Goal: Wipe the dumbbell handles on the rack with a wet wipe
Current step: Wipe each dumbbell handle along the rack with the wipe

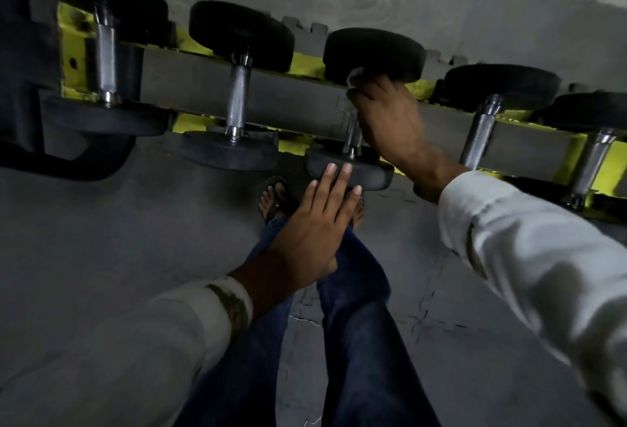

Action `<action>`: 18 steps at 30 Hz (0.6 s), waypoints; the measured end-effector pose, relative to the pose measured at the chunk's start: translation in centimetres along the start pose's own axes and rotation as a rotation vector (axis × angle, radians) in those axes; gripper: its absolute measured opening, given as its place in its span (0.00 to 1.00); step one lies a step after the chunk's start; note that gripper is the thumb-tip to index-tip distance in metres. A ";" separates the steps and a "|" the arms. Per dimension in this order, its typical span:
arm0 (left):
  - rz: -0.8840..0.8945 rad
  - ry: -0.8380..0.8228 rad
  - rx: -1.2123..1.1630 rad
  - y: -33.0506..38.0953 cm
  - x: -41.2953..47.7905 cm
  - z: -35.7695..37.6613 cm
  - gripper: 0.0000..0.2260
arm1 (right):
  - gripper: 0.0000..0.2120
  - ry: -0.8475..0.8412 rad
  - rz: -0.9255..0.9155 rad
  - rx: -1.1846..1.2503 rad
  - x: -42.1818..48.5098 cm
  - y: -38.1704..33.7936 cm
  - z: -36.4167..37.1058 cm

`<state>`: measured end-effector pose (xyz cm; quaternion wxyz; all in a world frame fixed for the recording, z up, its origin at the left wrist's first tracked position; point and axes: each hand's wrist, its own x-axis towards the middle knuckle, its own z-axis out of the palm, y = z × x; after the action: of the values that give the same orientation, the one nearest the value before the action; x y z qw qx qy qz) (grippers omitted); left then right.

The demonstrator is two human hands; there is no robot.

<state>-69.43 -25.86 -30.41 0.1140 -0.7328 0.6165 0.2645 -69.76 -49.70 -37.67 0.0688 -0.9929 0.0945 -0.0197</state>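
R hand (386, 114) grips wipe (354, 74) round mid dumbbell handle (351, 136); L hand (319, 223) flat on its near plate (376, 172).

Heads (241, 34): matte black. Handles (237, 97): silver, fine crosshatch knurl, plain shiny collars (233, 130). Rack (73, 53): yellow frame, dark grey rail (288, 97). Wipe (355, 74): white. Sleeves (526, 240): off-white; left cuff (230, 301) with a mottled brownish band. Jeans (359, 341): dark blue. Sandal (276, 206): black. Floor (101, 240): grey, jigsaw-edged seams between mats.
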 end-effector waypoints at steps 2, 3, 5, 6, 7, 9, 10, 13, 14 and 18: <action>0.007 0.000 0.017 -0.2 0.0 0.0 0.52 | 0.19 -0.188 -0.087 0.042 0.2 -0.6 -0.8; 0.007 -0.001 0.025 -0.3 0.0 0.0 0.53 | 0.22 -0.356 -0.142 0.081 0.5 -1.2 -1.2; 0.008 -0.004 0.035 -0.4 0.0 -0.1 0.53 | 0.21 -0.686 -0.233 0.067 1.8 -2.4 -2.4; 0.009 -0.008 0.038 -0.4 0.0 -0.2 0.52 | 0.19 -0.788 -0.260 0.018 2.9 -2.7 -2.9; 0.010 -0.014 0.041 -0.5 0.0 -0.2 0.52 | 0.17 -0.844 -0.271 -0.046 4.0 -2.9 -3.3; 0.013 -0.031 0.048 -0.6 0.0 -0.3 0.51 | 0.16 -0.883 -0.263 -0.180 5.5 -3.6 -3.8; 0.015 -0.037 0.048 -0.7 0.0 -0.4 0.51 | 0.17 -0.903 -0.256 -0.229 5.8 -4.1 -3.9; 0.021 -0.037 0.041 -1.1 -0.1 -0.9 0.48 | 0.15 -0.981 -0.269 -0.227 5.4 -5.3 -3.8; 0.026 -0.036 0.044 -1.2 -0.1 -1.1 0.48 | 0.15 -0.972 -0.256 -0.177 5.1 -5.3 -3.8; 0.045 -0.043 0.058 -1.7 -0.1 -1.2 0.50 | 0.15 -0.833 -0.172 -0.057 4.1 -4.7 -4.5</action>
<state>-67.48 -25.98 -29.56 0.1423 -0.7093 0.6376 0.2647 -65.09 -46.51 -32.49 0.0718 -0.9218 -0.0241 0.3801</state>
